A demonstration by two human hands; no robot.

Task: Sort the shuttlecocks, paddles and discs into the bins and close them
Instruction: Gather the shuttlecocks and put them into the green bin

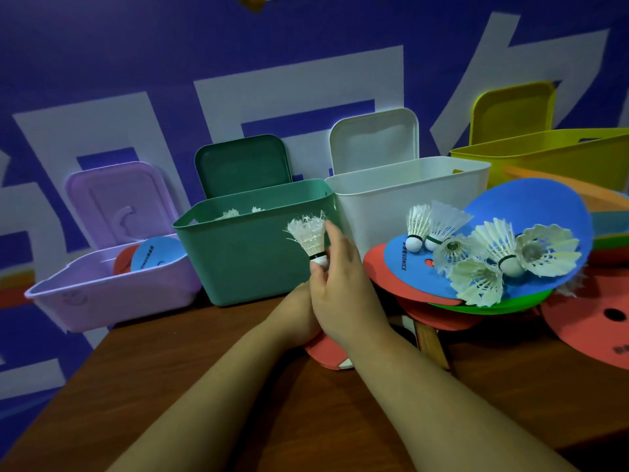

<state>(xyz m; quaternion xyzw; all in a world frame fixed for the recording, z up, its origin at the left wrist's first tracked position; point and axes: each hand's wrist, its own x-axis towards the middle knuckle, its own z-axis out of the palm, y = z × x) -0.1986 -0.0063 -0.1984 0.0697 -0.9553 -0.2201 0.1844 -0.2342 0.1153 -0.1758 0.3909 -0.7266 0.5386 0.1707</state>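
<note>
Just ahead of the right hand (340,291), the green bin (245,260) stands with its rim a little up and to the left of the held shuttlecock (308,238) — that short gap over the near right corner is what the drop seems to turn on. The grip is a pinch on the cork base, with the feathers pointing up and tilted slightly left, so the shuttlecock's long axis is close to upright. The left hand (294,316) lies low on the surface (238,369), tucked behind the right; its fingers are hidden, so whether it holds anything I cannot tell.

Feather tips show inside the green bin. The lilac bin (102,294) holds a blue disc (155,253) and a red one. The insides of the white bin (391,206) and yellow bin (544,161) are out of sight. All four lids stand open behind them.

To the right, several loose shuttlecocks (493,240) lie on a large blue disc (531,212) atop stacked red and green discs, with a wooden paddle handle (430,338) poking out beneath — much sorting looks left to do.
</note>
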